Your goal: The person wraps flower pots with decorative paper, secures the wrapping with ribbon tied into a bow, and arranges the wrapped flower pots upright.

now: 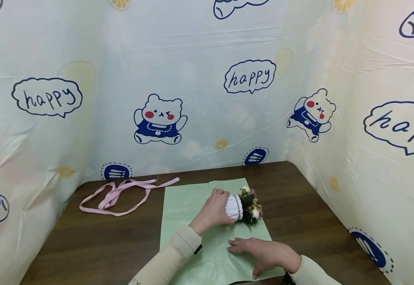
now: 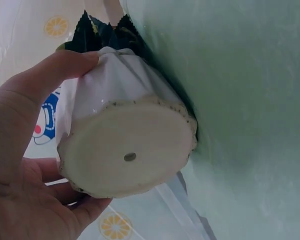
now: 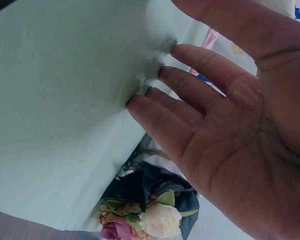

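My left hand grips a white flowerpot, which lies tipped on its side over a sheet of pale green wrapping paper. Dark leaves and cream and pink flowers stick out of the pot toward the right edge of the sheet. In the left wrist view, thumb and fingers wrap round the wall of the pot, whose base with a small hole faces the camera. Nearer the front, my right hand rests its extended fingertips on the paper, holding nothing.
A loosely looped pink ribbon lies at the back left of the brown wooden table. Cloth printed with bears and the word happy hangs behind the table and along both sides.
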Available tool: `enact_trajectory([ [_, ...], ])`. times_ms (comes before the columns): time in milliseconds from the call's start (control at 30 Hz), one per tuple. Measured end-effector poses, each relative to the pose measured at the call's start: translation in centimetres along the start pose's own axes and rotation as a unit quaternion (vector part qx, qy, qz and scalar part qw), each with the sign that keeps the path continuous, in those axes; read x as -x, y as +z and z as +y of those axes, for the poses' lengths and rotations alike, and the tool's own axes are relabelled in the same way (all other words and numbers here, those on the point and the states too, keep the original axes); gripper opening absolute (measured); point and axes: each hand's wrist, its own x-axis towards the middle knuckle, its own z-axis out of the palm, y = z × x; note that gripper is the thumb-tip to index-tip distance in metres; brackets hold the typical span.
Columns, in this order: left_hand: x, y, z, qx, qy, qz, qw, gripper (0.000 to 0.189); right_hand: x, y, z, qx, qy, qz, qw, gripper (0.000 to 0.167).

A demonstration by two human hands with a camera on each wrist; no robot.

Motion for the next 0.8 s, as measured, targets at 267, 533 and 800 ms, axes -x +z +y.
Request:
enact_trajectory([
  [267,0.1,0.3,0.4,0.012,-0.017,-0.003,0.9998,0.073,0.1,0.1,-0.2,0.006,0.003,0.0,1.0,0.099],
  [533,0.4,0.0,0.7,0.013,-0.029,-0.009,0.9995,0.068,-0.8,2.8,3.9,0.006,-0.035,0.001,0.9994,0.105],
  [800,0.5,-0.5,0.9,-0.001,-0.036,-0.018,0.9992,0.067,-1.1,3.8,5.3,0.012,-0.046,0.004,0.9988,0.108],
])
